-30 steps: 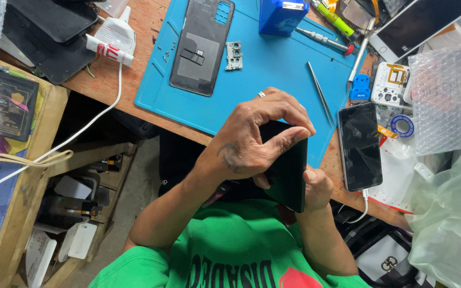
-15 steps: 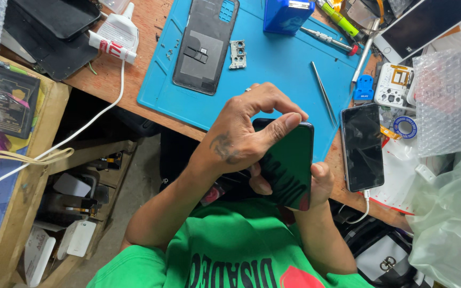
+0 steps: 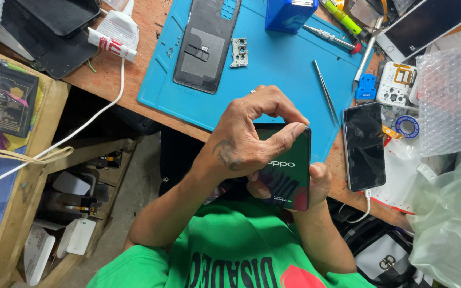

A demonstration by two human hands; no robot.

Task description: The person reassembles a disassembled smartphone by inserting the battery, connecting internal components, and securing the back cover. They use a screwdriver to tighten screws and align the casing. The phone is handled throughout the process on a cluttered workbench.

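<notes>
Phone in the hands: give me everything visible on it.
The dark green phone is a slim glossy slab with rounded corners, back side up, held over the person's lap just off the edge of the blue mat. Its shiny back carries small pale lettering and mirrors the green shirt. The left hand arches over it, fingertips pressing its upper edge; the right hand cups it from below. Its lower left part is hidden by the hands.

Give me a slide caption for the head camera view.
Both hands, left hand on top and right hand beneath, hold a dark green phone over a blue repair mat.
</notes>
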